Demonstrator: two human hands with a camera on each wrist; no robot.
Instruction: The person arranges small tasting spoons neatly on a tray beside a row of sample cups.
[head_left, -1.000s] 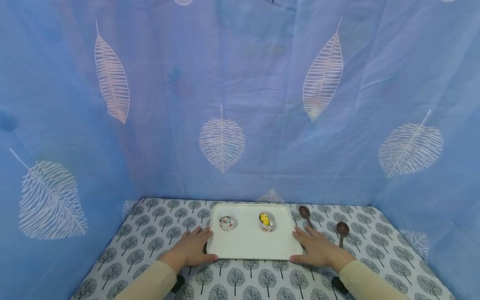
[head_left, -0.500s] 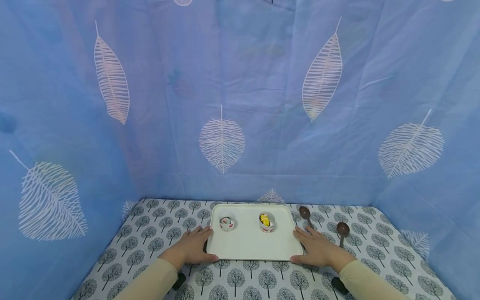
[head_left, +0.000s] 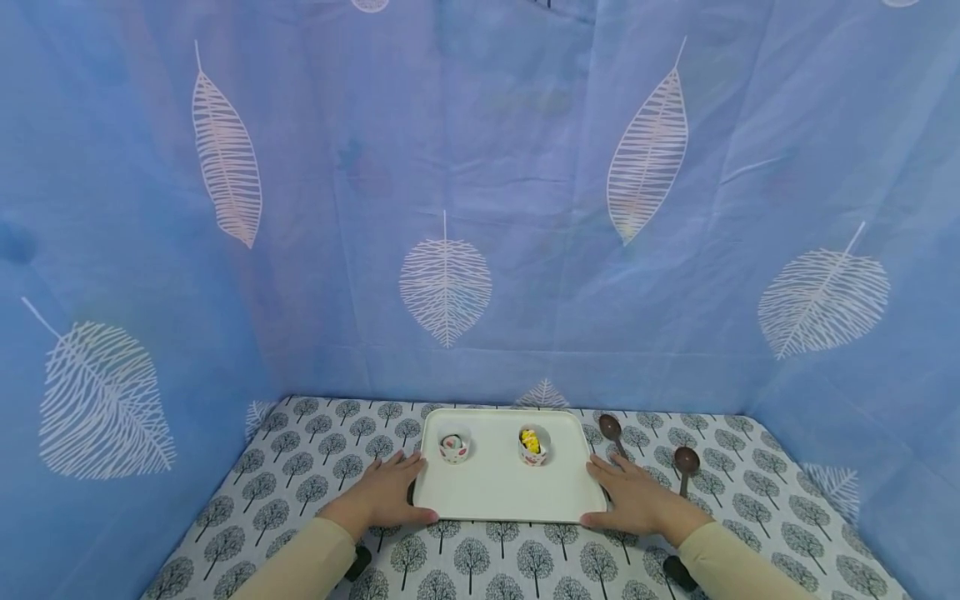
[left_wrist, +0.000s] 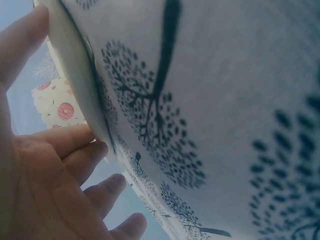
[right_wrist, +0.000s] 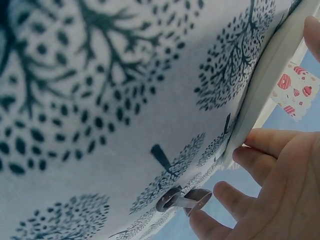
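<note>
A cream rectangular tray (head_left: 495, 492) lies on the table, holding two small printed paper cups. In the left cup (head_left: 453, 455) sits a pale, dark-edged roll (head_left: 452, 442); yellow bits (head_left: 529, 439) top the contents of the right cup (head_left: 536, 458). My left hand (head_left: 386, 496) touches the tray's left side, thumb at the near corner and fingers spread along the edge. Mirroring it, my right hand (head_left: 633, 497) touches the right side. Both wrist views show extended fingers at the tray's outer wall (left_wrist: 75, 60), not curled around it.
Two brown spoons stand out on the right: one (head_left: 610, 426) beyond my right hand, partly hidden by it, the other (head_left: 686, 458) further right. A tree-print cloth (head_left: 472, 558) covers the table. Blue leaf-patterned curtains (head_left: 517, 300) enclose the back and sides.
</note>
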